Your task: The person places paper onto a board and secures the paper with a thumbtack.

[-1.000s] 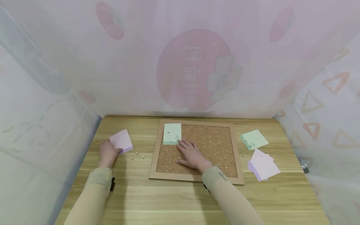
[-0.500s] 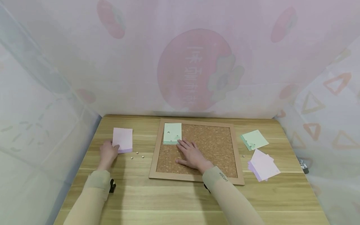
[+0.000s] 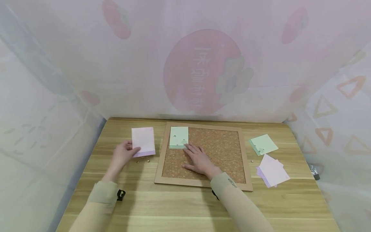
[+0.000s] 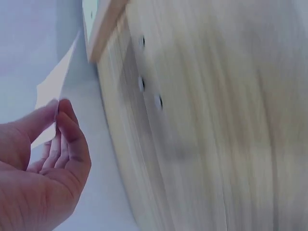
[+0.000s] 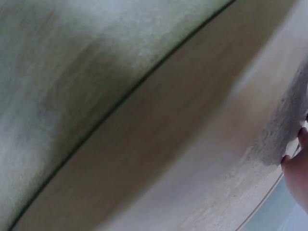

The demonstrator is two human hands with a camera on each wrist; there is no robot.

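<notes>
My left hand [image 3: 123,156] pinches a pink note sheet [image 3: 143,140] with a purple lower strip at its left edge, thumb on the front. In the left wrist view the sheet [image 4: 54,86] is seen nearly edge-on, raised off the table. My right hand [image 3: 199,161] rests with spread fingers on the framed cork board [image 3: 220,145]. Its fingertips are at the lower right corner of a green note [image 3: 178,136] lying on the board's upper left. Small shiny studs show on that note. In the right wrist view only part of the right hand [image 5: 297,173] appears at the right edge.
Several small studs [image 3: 148,161] lie left of the board, partly under the held sheet in the head view. On the right are a green note [image 3: 263,144], a fanned pile of pink notes [image 3: 273,170] and one stud [image 3: 252,161]. Printed curtains surround the wooden table [image 3: 162,209].
My left hand has straightened the pink sheet, lifted it off the table and carried it right, close to the board's left side. The right hand has stayed on the board.
</notes>
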